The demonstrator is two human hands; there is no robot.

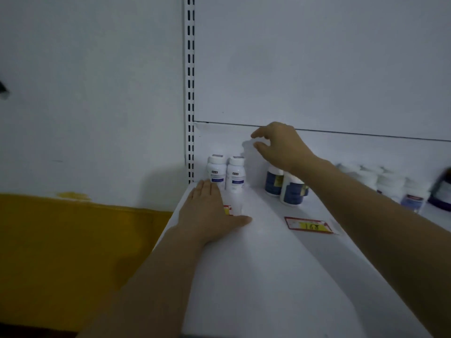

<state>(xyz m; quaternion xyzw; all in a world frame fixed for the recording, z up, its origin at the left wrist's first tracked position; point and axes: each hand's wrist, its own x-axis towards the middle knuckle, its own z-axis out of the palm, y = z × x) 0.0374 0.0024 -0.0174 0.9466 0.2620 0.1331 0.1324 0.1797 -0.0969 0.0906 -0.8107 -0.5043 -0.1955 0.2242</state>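
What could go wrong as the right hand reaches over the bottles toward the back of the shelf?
1. The right hand reaches in with its forearm just above the dark-labelled bottles; lowering the arm could topple them.
2. The blurred white bottle at its fingertips shows no clear grip; it might slip onto the two white bottles in front.

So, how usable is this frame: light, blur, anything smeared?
Head view: dim, bluish light throughout; the right hand and the white bottle under it are motion-blurred; the far-right bottles are soft; the left hand and the price tag look fairly sharp.
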